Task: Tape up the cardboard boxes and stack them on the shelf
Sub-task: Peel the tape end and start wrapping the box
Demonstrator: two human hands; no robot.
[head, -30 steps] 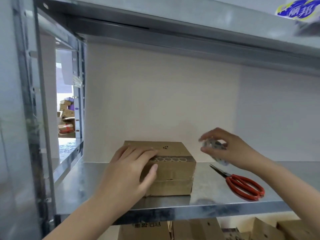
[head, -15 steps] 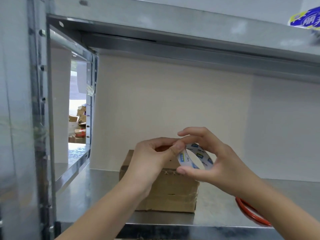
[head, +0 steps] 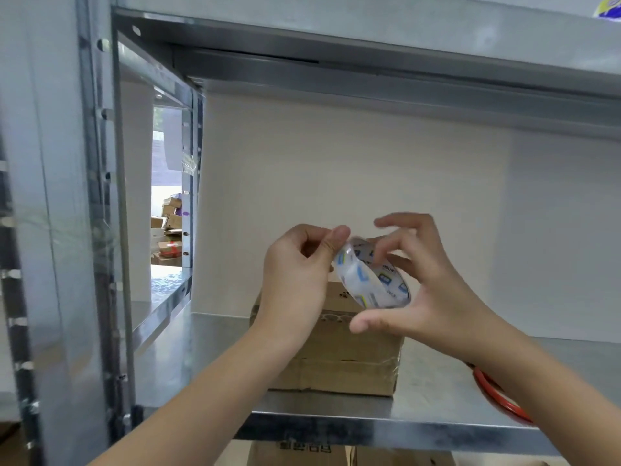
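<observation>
- Head view, entry one: tape roll; clear tape on a blue-printed core; held in the air above the box and tilted; probably raised here so the free end can be found close to where the strip will be laid.
- left hand; thumb and forefinger pinch the roll's upper left rim, the other fingers curled in; seemingly picking at the loose end; whether a strip is already lifted cannot be told.
- right hand; grasps the roll, thumb under its lower edge, fingers over the top and into the core; judged a steadying hold, so the roll does not turn while the other hand pulls.
- cardboard box; rests on the shelf near the front edge, directly below the hands and partly hidden by the left wrist; glossy tape runs across its front face and right corner; the top seam is hidden, so how far sealing has got cannot be told.
- shelf; bare metal; serves as the workbench.
- scissors; only red handles show, lying on the shelf right of the box, behind the right forearm; presumably kept near for cutting the strip.
- more boxes; below the shelf.
</observation>
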